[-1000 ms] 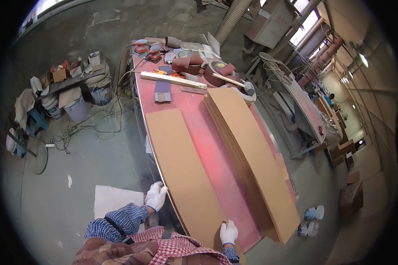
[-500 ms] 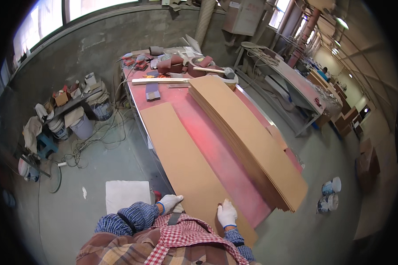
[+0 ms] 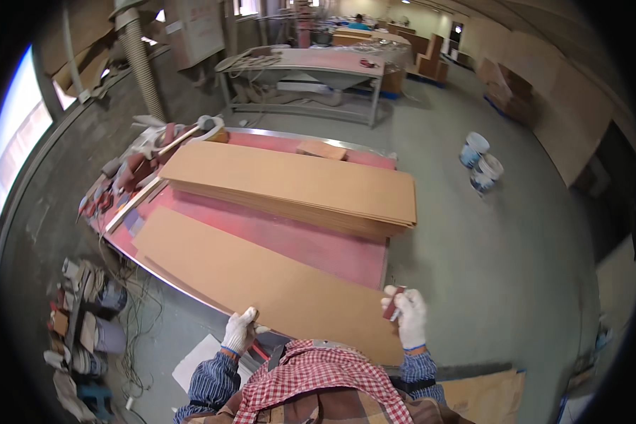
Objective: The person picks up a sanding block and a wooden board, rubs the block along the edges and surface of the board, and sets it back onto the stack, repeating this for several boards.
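A long brown board (image 3: 261, 275) lies along the near side of the red-topped table (image 3: 290, 246), its right end reaching past the table. My left hand (image 3: 239, 331), in a white glove, is closed on the board's near edge with the thumb on top. At the right end, my gloved right hand (image 3: 413, 319) grips a small dark red piece of sandpaper (image 3: 394, 304) by the board's edge. Whether it is wrapped around a block I cannot tell. Behind lies a stack of similar boards (image 3: 290, 177).
Sandpaper rolls and tools (image 3: 131, 173) crowd the table's left end beside a pale wooden strip (image 3: 134, 205). Two paint buckets (image 3: 486, 173) stand on the floor at right. Cables and buckets (image 3: 109, 332) lie at lower left. A grey workbench (image 3: 311, 60) stands farther back.
My view has swung to the right, so the table now lies more crosswise. My right hand has moved out to the board's right end, and the sandpaper shows clearly. My left hand stays at the near edge.
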The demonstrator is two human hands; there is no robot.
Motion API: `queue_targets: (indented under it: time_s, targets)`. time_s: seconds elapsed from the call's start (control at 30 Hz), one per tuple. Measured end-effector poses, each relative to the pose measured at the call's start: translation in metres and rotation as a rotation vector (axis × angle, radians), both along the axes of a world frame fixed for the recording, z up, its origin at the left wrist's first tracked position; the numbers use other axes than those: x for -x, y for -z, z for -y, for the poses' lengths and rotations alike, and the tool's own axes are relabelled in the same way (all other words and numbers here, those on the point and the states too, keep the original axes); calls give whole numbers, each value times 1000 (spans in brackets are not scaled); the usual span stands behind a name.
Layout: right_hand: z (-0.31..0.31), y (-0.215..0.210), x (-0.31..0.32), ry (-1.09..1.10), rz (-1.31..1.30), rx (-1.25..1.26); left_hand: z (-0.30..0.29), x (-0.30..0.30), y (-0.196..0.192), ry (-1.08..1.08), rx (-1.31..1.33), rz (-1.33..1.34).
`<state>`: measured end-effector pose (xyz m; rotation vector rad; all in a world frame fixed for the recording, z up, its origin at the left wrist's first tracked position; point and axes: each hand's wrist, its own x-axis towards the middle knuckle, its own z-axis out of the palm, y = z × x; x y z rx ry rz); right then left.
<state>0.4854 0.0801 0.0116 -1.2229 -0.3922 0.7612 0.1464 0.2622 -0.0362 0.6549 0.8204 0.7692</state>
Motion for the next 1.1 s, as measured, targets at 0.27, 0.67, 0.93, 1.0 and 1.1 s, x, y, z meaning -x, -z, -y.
queue_targets:
  time_s: [0.27, 0.67, 0.93, 1.0, 1.1]
  targets:
    - [67, -22, 4, 370, -50, -159, -73, -41, -40, -7, -190, 141]
    - [57, -12, 68, 397, 115, 204, -252, -169, -33, 70, -67, 145]
    - [15, -26, 82, 405, -119, 45, -310, -204, 5, 56, 36, 71]
    - [10, -19, 75, 397, -145, 16, -310, -209, 0, 83, 31, 39]
    - [9, -7, 71, 337, -119, -19, -304, -209, -22, 196, -29, -170]
